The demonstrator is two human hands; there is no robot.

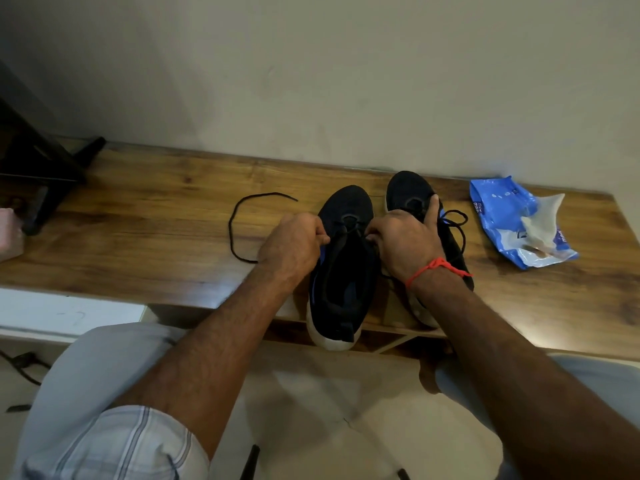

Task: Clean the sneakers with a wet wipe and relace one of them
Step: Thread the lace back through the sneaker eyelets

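Observation:
Two black sneakers with white soles stand side by side on the wooden table (156,216), toes toward the wall. The left sneaker (341,271) overhangs the front edge with its heel. My left hand (294,244) pinches the black shoelace (239,233) at the shoe's left eyelets; the lace loops out over the table to the left. My right hand (403,240) pinches the lace at the right eyelets, thumb lying against the right sneaker (408,192), which is laced and partly hidden by my wrist.
A blue wet-wipe pack (502,216) lies at the right, with a used wipe (542,220) on top. A dark stand (38,174) sits at the far left against the wall. My knees are below the table's front edge.

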